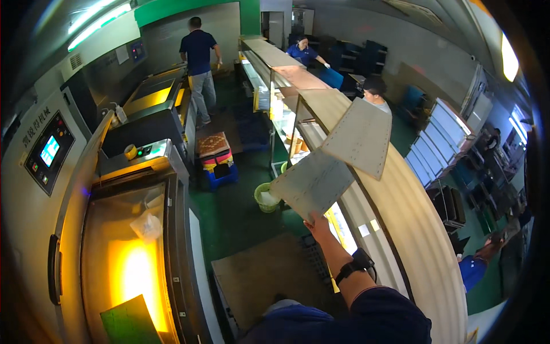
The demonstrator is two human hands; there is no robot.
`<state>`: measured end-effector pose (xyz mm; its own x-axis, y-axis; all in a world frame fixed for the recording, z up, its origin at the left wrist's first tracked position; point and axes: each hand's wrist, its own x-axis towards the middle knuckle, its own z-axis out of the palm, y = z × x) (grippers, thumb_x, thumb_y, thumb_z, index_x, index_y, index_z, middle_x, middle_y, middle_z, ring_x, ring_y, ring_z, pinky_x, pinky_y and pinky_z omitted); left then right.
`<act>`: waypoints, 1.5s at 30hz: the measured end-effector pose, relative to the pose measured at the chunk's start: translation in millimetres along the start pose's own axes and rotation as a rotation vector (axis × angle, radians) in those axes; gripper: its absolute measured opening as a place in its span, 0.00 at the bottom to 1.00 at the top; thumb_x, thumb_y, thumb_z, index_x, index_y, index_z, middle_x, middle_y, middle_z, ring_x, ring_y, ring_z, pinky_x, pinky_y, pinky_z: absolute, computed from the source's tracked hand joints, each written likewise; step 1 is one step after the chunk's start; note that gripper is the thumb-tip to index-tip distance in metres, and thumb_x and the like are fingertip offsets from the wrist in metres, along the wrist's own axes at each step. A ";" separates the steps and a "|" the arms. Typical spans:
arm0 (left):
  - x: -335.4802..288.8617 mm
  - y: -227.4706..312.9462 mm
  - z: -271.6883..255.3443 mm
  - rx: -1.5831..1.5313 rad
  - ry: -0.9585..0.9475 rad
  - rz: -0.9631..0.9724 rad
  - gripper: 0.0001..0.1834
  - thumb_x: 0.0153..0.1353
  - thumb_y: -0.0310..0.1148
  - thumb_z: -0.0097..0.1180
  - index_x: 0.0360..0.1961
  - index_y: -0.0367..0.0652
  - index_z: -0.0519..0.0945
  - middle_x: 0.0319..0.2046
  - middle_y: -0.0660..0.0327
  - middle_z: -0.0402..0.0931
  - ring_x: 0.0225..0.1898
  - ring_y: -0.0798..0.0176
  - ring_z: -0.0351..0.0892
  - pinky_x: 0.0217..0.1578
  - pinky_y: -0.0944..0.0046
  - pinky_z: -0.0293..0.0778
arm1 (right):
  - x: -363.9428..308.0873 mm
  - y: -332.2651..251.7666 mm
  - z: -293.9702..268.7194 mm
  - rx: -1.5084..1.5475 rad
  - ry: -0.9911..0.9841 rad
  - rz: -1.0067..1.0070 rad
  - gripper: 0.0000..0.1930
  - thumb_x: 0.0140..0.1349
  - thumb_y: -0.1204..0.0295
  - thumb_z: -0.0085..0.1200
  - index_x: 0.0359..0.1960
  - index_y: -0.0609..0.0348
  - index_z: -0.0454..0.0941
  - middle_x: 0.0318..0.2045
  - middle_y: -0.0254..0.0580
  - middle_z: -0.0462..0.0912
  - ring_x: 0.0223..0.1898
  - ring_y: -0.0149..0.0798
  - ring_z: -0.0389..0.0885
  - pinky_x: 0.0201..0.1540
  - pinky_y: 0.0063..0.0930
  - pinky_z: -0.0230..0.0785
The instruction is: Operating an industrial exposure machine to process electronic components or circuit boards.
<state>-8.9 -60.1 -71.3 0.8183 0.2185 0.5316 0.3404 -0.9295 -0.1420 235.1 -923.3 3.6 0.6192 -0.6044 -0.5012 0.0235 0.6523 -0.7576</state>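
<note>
My right hand (317, 222), with a dark watch (356, 265) on its wrist, reaches forward from the lower right. Its fingers are closed on the near edge of a thin grey panel (314, 182) dotted with small marks. That panel is tilted over the inner side of the long counter. A similar grey panel (361, 137) lies on the wooden counter top, close to the first one's far corner. Down at the lower left, a green board (133, 321) shows in front of the glowing yellow machine bed (126, 258). My left hand is out of the picture.
The wooden counter (412, 223) runs along my right. A control-panel machine (48, 152) stands left. Ahead are a green basket (266, 198) and a stool with stacked things (215, 157). One person (199, 54) stands beyond; others are across the counter. A brown board (269, 275) lies low before me.
</note>
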 end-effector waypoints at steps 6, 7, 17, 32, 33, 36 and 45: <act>110.9 141.0 -128.2 0.239 -0.676 -0.237 0.29 0.66 0.57 0.48 0.61 0.51 0.76 0.55 0.43 0.75 0.58 0.42 0.70 0.55 0.46 0.68 | -42.3 50.2 -4.8 -0.040 -0.119 0.140 0.15 0.69 0.56 0.51 0.49 0.50 0.72 0.41 0.35 0.80 0.39 0.39 0.82 0.40 0.30 0.76; 118.6 170.2 -160.9 0.529 -0.734 -0.005 0.29 0.66 0.57 0.49 0.60 0.51 0.76 0.55 0.44 0.75 0.58 0.43 0.70 0.56 0.47 0.67 | -49.0 74.2 -15.4 -0.065 -0.362 0.251 0.18 0.70 0.54 0.49 0.52 0.50 0.71 0.44 0.36 0.80 0.42 0.39 0.82 0.43 0.30 0.75; 140.5 171.4 -168.2 -1.443 -0.801 -0.079 0.24 0.64 0.45 0.56 0.55 0.40 0.78 0.52 0.48 0.77 0.54 0.43 0.74 0.55 0.47 0.70 | -261.5 86.6 33.3 -0.119 -0.910 0.670 0.29 0.70 0.49 0.47 0.61 0.59 0.70 0.53 0.43 0.80 0.51 0.40 0.79 0.56 0.39 0.69; 104.3 346.4 -172.5 -1.910 -1.516 -0.159 0.23 0.68 0.40 0.49 0.58 0.35 0.66 0.42 0.48 0.78 0.36 0.55 0.80 0.36 0.57 0.77 | -435.8 126.9 -196.9 0.131 0.430 -0.212 0.17 0.69 0.61 0.53 0.45 0.65 0.78 0.35 0.41 0.82 0.34 0.35 0.80 0.37 0.32 0.74; 96.0 351.9 -168.9 -1.845 -1.583 -0.212 0.26 0.68 0.42 0.50 0.59 0.36 0.65 0.43 0.48 0.78 0.36 0.54 0.79 0.36 0.55 0.77 | -439.9 136.6 -213.7 0.305 0.478 -0.238 0.17 0.69 0.61 0.52 0.45 0.65 0.77 0.35 0.41 0.82 0.34 0.36 0.80 0.38 0.33 0.74; 81.8 369.7 -175.7 -1.669 -1.668 -0.301 0.22 0.69 0.41 0.48 0.58 0.38 0.67 0.44 0.50 0.78 0.37 0.54 0.79 0.37 0.58 0.76 | -427.0 162.1 -265.6 0.330 0.443 -0.098 0.16 0.72 0.62 0.47 0.52 0.63 0.72 0.46 0.41 0.81 0.40 0.36 0.82 0.41 0.32 0.78; 74.3 425.6 -201.0 -1.616 -1.615 -0.233 0.21 0.70 0.43 0.48 0.57 0.40 0.68 0.44 0.54 0.78 0.40 0.57 0.79 0.38 0.58 0.75 | -378.3 99.4 -285.1 0.493 0.564 -0.236 0.17 0.72 0.57 0.47 0.49 0.58 0.72 0.40 0.43 0.83 0.31 0.39 0.81 0.34 0.30 0.76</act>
<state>103.7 -499.1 75.6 0.6840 -0.4681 -0.5594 0.6011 -0.0726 0.7958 -220.6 -760.3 -1.3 0.0654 -0.8068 -0.5872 0.5323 0.5259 -0.6634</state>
